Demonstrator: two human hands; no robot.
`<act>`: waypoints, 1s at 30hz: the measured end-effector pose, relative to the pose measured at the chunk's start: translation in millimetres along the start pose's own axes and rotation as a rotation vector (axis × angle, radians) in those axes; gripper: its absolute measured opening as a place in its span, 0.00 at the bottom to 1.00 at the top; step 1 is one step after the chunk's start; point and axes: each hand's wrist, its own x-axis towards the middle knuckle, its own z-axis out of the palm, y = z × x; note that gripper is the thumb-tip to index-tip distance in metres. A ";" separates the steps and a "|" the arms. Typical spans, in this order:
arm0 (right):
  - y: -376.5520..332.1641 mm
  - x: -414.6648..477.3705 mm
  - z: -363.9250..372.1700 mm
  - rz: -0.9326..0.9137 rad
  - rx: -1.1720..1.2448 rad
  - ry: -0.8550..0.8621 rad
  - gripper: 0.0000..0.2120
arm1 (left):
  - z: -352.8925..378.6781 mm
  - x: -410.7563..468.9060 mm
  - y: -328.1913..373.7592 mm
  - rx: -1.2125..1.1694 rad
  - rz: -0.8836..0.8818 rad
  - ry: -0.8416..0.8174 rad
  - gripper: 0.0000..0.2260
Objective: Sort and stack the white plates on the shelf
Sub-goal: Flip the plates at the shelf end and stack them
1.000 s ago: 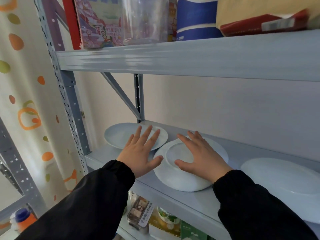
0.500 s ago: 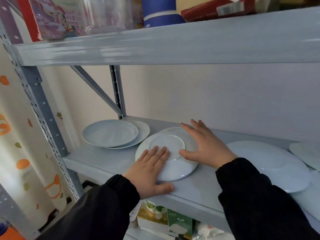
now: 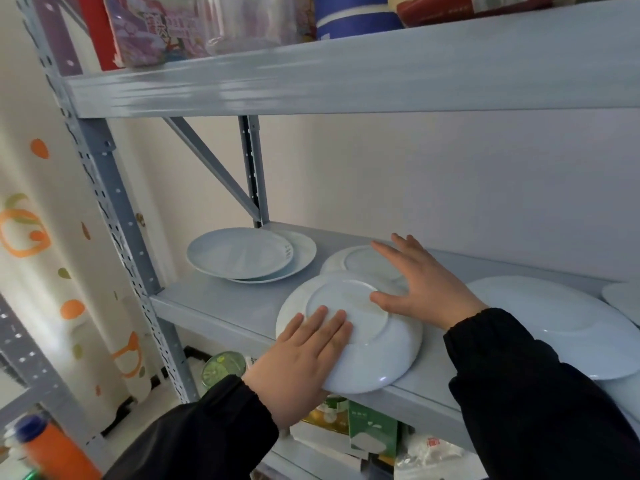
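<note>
An upside-down white plate [image 3: 367, 344] lies tilted, hanging over the front edge of the grey shelf [image 3: 221, 306]. My left hand [image 3: 298, 362] grips its near rim, fingers flat on its base. My right hand [image 3: 422, 289] lies spread and flat, thumb touching that plate's foot ring and fingers resting on a second upside-down plate [image 3: 356, 261] behind it. Two stacked plates [image 3: 242, 254] sit face up at the shelf's left. A large upside-down plate [image 3: 554, 320] lies to the right, partly hidden by my right sleeve.
Another plate [image 3: 623, 296] shows at the far right edge. The upper shelf [image 3: 346, 74] hangs close overhead with boxes and a clear jar. The steel upright [image 3: 114, 209] stands at the left. Packaged goods [image 3: 370, 431] fill the shelf below.
My left hand went from the left plates onto the upside-down plate and drew it toward the shelf's front edge. This uncovered a second upside-down plate, which lies under my right hand's fingers.
</note>
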 end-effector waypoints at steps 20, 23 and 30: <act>-15.1 -4.1 1.5 -0.148 0.347 0.249 0.36 | -67.3 -22.3 -47.6 -0.342 -0.427 0.340 0.27; -25.7 -2.5 -0.3 -0.174 0.340 0.280 0.36 | -69.7 -18.9 -58.6 -0.436 -0.529 0.386 0.22; -30.1 4.4 14.1 -0.191 0.243 0.189 0.38 | -77.0 -15.7 -71.3 -0.657 -0.677 0.490 0.16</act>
